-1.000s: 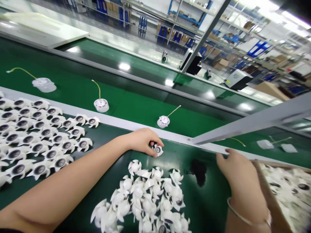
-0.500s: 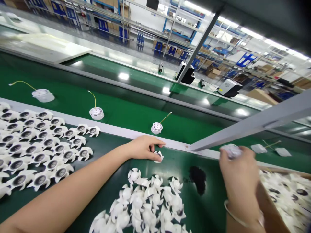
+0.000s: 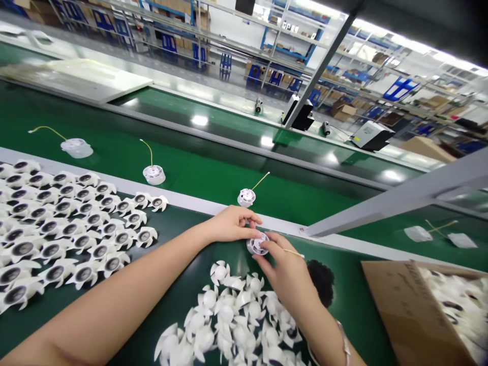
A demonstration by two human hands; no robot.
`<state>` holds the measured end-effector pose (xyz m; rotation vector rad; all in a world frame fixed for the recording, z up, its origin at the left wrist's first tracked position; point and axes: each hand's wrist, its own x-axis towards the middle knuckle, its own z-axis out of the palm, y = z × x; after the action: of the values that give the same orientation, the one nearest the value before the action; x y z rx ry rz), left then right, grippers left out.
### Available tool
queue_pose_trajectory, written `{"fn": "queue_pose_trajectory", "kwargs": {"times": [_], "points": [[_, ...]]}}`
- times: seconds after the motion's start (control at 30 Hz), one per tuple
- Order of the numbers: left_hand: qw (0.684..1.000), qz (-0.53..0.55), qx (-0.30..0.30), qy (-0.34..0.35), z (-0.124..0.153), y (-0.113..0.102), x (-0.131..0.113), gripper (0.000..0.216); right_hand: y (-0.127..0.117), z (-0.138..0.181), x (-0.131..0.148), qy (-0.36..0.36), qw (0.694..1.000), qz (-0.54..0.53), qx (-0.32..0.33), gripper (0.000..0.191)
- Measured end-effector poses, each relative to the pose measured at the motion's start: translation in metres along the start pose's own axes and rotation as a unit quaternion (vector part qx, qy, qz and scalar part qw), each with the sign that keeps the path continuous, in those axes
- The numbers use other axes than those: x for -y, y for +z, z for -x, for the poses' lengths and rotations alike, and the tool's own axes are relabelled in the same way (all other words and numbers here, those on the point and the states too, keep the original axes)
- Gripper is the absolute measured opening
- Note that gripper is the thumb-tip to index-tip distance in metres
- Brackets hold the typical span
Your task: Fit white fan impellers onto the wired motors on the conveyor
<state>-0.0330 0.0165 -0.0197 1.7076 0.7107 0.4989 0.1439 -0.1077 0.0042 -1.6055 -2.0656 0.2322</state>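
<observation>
My left hand (image 3: 233, 223) and my right hand (image 3: 282, 267) meet over the green table near the grey rail. Between their pinched fingers sits a small round white fan housing (image 3: 258, 244) with a thin yellow wire sticking out to the right. A small white fan blade that the left fingers held is hidden behind them now. Just below lies a loose heap of white fan blades (image 3: 236, 315). At the left, several blades with dark round hubs (image 3: 68, 229) lie spread in rows.
Beyond the grey rail (image 3: 190, 203) runs a green conveyor belt carrying white fan housings with yellow wires (image 3: 153, 173), (image 3: 246, 196). A cardboard box (image 3: 412, 310) of white parts stands at the right. A dark patch (image 3: 322, 277) lies beside the heap. A slanted metal bar (image 3: 400, 198) crosses overhead.
My right hand carried a white fan housing from the far right over to my left hand, which stayed by the rail. The camera view shifted slightly.
</observation>
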Motion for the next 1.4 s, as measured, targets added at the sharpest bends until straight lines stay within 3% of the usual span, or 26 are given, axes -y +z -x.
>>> {"fn": "queue_pose_trajectory", "kwargs": {"times": [0.3, 0.5, 0.57, 0.7, 0.77, 0.83, 0.93, 1.0, 1.07, 1.23, 1.4], "points": [[0.998, -0.015, 0.039, -0.041, -0.003, -0.004, -0.008, 0.041, 0.010, 0.003, -0.011, 0.010, 0.999, 0.013, -0.030, 0.008], [0.985, -0.120, 0.019, -0.120, 0.002, -0.012, -0.023, 0.052, 0.005, -0.007, -0.037, -0.011, 0.996, -0.089, 0.002, 0.012], [0.967, -0.204, 0.066, -0.134, 0.010, -0.019, -0.036, 0.057, -0.001, -0.009, -0.049, 0.025, 0.997, -0.059, -0.035, 0.026], [0.898, -0.357, 0.202, -0.159, 0.028, -0.022, -0.066, 0.096, -0.027, 0.005, -0.062, 0.157, 0.983, -0.048, -0.080, 0.072], [0.871, -0.406, 0.219, -0.168, 0.033, -0.018, -0.075, 0.106, -0.044, 0.022, -0.066, 0.199, 0.972, -0.066, -0.103, 0.065], [0.866, -0.419, 0.218, -0.163, 0.033, -0.014, -0.077, 0.104, -0.060, 0.043, -0.070, 0.222, 0.966, -0.040, -0.125, 0.047], [0.893, -0.383, 0.204, -0.123, 0.027, -0.014, -0.068, 0.068, -0.072, 0.077, -0.079, 0.214, 0.971, 0.024, -0.103, 0.025], [0.915, -0.351, 0.185, -0.075, 0.021, -0.017, -0.057, 0.041, -0.072, 0.095, -0.082, 0.179, 0.981, 0.038, -0.060, 0.019], [0.932, -0.318, 0.174, -0.021, 0.016, -0.019, -0.047, 0.026, -0.067, 0.106, -0.082, 0.148, 0.988, 0.035, -0.028, 0.018], [0.949, -0.256, 0.158, 0.092, 0.008, -0.010, -0.034, 0.018, -0.050, 0.107, -0.075, 0.121, 0.992, 0.038, 0.006, 0.019], [0.952, -0.220, 0.093, 0.193, 0.004, 0.009, -0.021, 0.025, -0.040, 0.097, -0.076, 0.055, 0.991, 0.112, 0.039, 0.021]]}}
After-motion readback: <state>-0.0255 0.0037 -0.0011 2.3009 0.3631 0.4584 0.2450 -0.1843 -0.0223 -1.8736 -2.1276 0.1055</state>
